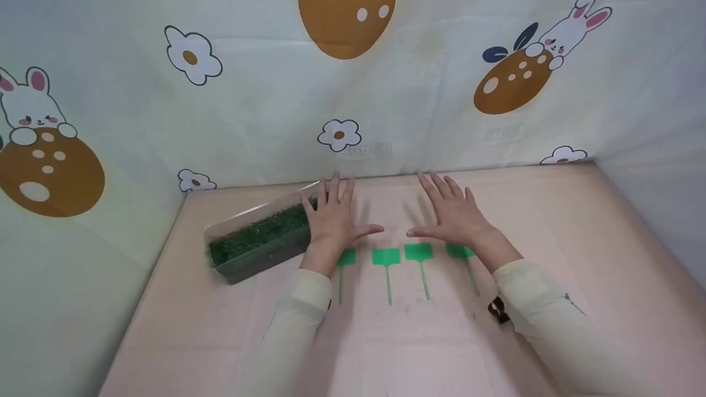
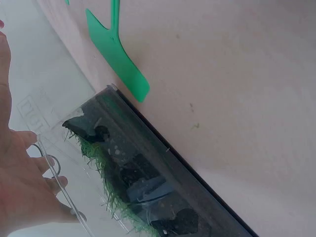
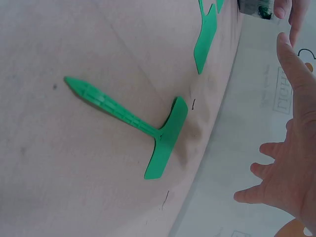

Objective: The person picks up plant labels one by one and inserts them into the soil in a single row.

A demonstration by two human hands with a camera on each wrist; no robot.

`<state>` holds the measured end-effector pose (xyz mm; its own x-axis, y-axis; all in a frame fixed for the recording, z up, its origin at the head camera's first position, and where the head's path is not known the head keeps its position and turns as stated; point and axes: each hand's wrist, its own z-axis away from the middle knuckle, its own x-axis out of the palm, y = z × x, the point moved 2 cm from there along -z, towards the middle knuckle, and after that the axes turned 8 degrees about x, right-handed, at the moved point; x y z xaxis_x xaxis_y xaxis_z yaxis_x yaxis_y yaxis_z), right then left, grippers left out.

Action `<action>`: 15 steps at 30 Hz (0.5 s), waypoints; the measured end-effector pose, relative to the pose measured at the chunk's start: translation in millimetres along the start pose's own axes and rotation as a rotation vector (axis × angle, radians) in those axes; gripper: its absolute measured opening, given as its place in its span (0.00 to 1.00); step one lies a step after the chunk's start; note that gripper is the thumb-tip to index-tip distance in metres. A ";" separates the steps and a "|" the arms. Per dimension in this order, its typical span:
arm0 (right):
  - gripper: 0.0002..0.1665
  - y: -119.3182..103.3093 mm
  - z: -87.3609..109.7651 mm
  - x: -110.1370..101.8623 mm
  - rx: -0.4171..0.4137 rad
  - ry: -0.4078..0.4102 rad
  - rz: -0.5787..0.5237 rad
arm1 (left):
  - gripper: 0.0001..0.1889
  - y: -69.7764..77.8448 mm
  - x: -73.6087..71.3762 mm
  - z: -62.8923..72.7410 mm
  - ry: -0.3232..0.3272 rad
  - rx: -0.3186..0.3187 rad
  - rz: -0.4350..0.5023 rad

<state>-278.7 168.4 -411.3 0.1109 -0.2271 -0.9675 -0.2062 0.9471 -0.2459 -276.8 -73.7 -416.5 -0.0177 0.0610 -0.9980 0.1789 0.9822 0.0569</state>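
Observation:
My left hand [image 1: 332,223] is held with fingers spread wide, overlapping the right end of a long clear plastic box [image 1: 270,263]. Green grass-like strands [image 1: 262,229] fill the box; dark bits show through its wall in the left wrist view. My right hand [image 1: 458,218] is also spread flat, its thumb pointing toward the left thumb. Neither hand holds anything. Below them, several green T-shaped plant labels [image 1: 386,257] lie in a row, stems toward me. The right hand partly covers the rightmost label [image 3: 168,140], which the right wrist view shows whole.
A small black object [image 1: 498,310] lies beside the right sleeve, partly hidden by it. The pale pink tabletop [image 1: 595,237] ends at a fabric backdrop [image 1: 265,110] printed with rabbits and flowers, which also rises along both sides.

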 end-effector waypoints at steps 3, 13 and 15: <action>0.69 -2.2 0.2 0.2 -0.002 -0.002 -0.003 | 0.64 -1.7 -0.5 2.0 0.016 0.002 0.010; 0.70 -15.6 -0.6 -0.1 -0.023 -0.007 0.000 | 0.62 -13.5 -6.7 10.3 0.053 0.012 0.044; 0.69 -18.7 -2.3 -1.1 -0.025 -0.007 -0.005 | 0.62 -16.5 -9.3 11.4 0.068 0.011 0.046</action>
<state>-277.2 150.4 -405.7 0.1189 -0.2301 -0.9659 -0.2302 0.9399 -0.2522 -268.3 -92.5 -408.5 -0.0756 0.1179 -0.9901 0.1921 0.9761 0.1015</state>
